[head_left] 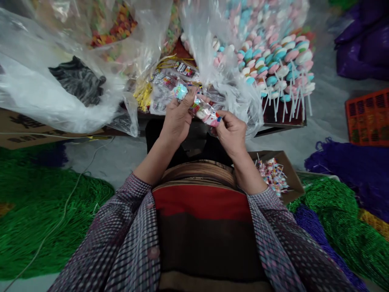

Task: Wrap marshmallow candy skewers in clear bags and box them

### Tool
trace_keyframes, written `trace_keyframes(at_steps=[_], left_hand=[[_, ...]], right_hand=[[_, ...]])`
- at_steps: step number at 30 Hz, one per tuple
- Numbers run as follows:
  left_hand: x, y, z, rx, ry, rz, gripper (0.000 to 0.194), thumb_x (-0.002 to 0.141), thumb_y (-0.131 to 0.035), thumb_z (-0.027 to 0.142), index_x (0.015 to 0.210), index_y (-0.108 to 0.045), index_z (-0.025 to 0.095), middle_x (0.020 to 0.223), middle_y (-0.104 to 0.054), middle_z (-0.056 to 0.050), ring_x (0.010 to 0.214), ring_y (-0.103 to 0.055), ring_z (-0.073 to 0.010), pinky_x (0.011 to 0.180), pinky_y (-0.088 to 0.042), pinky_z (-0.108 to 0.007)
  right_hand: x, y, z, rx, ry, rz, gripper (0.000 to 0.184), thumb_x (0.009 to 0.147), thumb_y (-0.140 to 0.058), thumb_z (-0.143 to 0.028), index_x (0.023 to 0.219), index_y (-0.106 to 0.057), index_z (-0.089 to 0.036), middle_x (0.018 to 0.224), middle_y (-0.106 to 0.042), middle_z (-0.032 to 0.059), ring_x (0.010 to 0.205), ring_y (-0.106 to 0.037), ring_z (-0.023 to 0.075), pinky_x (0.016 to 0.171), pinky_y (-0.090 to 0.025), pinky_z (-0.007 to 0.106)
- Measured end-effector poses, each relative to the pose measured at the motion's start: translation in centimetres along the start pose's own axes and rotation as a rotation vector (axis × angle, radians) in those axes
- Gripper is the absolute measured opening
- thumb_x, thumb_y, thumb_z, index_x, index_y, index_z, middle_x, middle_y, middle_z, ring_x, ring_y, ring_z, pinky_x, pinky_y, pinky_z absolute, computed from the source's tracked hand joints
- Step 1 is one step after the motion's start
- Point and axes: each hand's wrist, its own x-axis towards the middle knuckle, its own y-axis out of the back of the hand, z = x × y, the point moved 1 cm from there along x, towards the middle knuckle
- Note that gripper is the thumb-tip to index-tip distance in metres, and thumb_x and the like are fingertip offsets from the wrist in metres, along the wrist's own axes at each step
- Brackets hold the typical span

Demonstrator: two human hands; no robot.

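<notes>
Between my two hands, above my lap, stretches a small clear printed candy bag (206, 113) with pale and coloured sweets inside. My left hand (179, 117) pinches its left end, thumb on top, next to a blue printed patch. At the opposite end my right hand (232, 132) grips the pink-and-blue printed edge between thumb and fingers. Just beyond my hands, printed clear wrappers (164, 89) lie in a pile on the table, with gold twist ties (142, 95) to their left. Marshmallow lollipops (279, 69) on white sticks are heaped at the right.
Large plastic bags of ring-shaped gummies (115, 26) stand at the back left. Below the table's right end, a cardboard box (293, 178) holds wrapped lollipops. Green cord bundles (51, 215) cover the floor on the left. An orange crate (367, 117) stands far right. A cable crosses the left floor.
</notes>
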Motion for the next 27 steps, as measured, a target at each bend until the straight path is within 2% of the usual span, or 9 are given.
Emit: trace_keyframes(at_steps=[2,5,7,9,11,15,18,23,27], left_hand=[[0.1,0.0,-0.5,0.026,-0.012,0.059,0.050,0.105,-0.034,0.065,0.120,-0.067,0.030,0.104,-0.078,-0.008,0.100,-0.075,-0.0190,0.081,-0.059,-0.036],[0.3,0.2,-0.9,-0.012,0.010,0.144,0.058,0.109,-0.018,0.058,0.117,-0.068,0.029,0.108,-0.078,-0.010,0.100,-0.076,-0.0198,0.085,-0.059,-0.040],[0.2,0.3,-1.0,-0.043,0.032,0.178,0.061,0.109,-0.013,0.056,0.119,-0.067,0.029,0.110,-0.077,-0.010,0.101,-0.076,-0.0201,0.086,-0.059,-0.042],[-0.1,0.2,-1.0,-0.057,0.038,0.181,0.055,0.110,-0.018,0.055,0.125,-0.063,0.030,0.112,-0.077,-0.010,0.100,-0.076,-0.0197,0.084,-0.059,-0.041],[-0.4,-0.1,-1.2,-0.069,0.032,0.159,0.048,0.110,-0.023,0.055,0.132,-0.058,0.030,0.114,-0.078,-0.009,0.094,-0.076,-0.0186,0.081,-0.059,-0.040],[-0.7,-0.4,-1.7,-0.036,-0.006,0.130,0.045,0.110,-0.026,0.054,0.137,-0.055,0.032,0.116,-0.078,-0.008,0.086,-0.075,-0.0159,0.077,-0.059,-0.037],[-0.5,-0.3,-1.7,0.040,-0.039,0.128,0.045,0.108,-0.032,0.057,0.135,-0.059,0.033,0.114,-0.079,-0.006,0.090,-0.075,-0.0156,0.079,-0.059,-0.035],[-0.2,0.0,-0.6,0.110,-0.066,0.102,0.041,0.104,-0.044,0.061,0.126,-0.064,0.034,0.110,-0.079,-0.006,0.102,-0.075,-0.0196,0.081,-0.059,-0.036],[-0.8,-0.2,1.1,0.095,-0.065,0.094,0.042,0.107,-0.035,0.059,0.128,-0.062,0.033,0.107,-0.077,-0.007,0.108,-0.075,-0.0198,0.085,-0.060,-0.037]], right_hand=[[-0.1,-0.1,0.2,-0.010,-0.021,0.001,0.021,0.092,-0.066,-0.046,0.099,-0.076,-0.029,0.066,-0.067,-0.0025,0.059,-0.064,0.0165,0.061,-0.056,0.032],[-0.1,-0.3,0.5,0.033,-0.068,-0.049,0.022,0.092,-0.065,-0.043,0.104,-0.076,-0.028,0.070,-0.070,-0.0019,0.060,-0.064,0.0163,0.059,-0.056,0.031],[0.0,-0.5,0.5,0.071,-0.051,-0.081,0.026,0.087,-0.069,-0.041,0.109,-0.076,-0.028,0.087,-0.077,0.0002,0.075,-0.071,0.0181,0.064,-0.059,0.031],[0.1,-0.6,0.6,0.088,-0.011,-0.081,0.031,0.084,-0.072,-0.038,0.113,-0.075,-0.028,0.107,-0.079,0.0015,0.095,-0.073,0.0213,0.073,-0.062,0.034],[0.1,-0.6,0.7,0.069,0.015,-0.044,0.029,0.085,-0.071,-0.037,0.112,-0.076,-0.029,0.111,-0.079,0.0014,0.104,-0.073,0.0236,0.078,-0.063,0.037],[-0.1,-0.4,1.2,-0.005,0.014,0.045,0.022,0.090,-0.064,-0.038,0.107,-0.077,-0.030,0.084,-0.075,-0.0004,0.081,-0.072,0.0208,0.070,-0.060,0.037],[-0.2,-0.3,1.2,0.033,-0.034,0.031,0.022,0.092,-0.063,-0.040,0.106,-0.076,-0.029,0.071,-0.069,-0.0024,0.063,-0.066,0.0163,0.062,-0.056,0.032],[-0.2,0.2,0.3,0.247,-0.228,-0.152,0.029,0.087,-0.071,-0.049,0.104,-0.073,-0.025,0.077,-0.072,-0.0019,0.060,-0.064,0.0107,0.051,-0.049,0.023],[-0.3,0.5,-0.2,0.339,-0.335,-0.237,0.035,0.080,-0.079,-0.054,0.092,-0.074,-0.022,0.078,-0.076,0.0007,0.060,-0.065,0.0094,0.049,-0.048,0.020]])
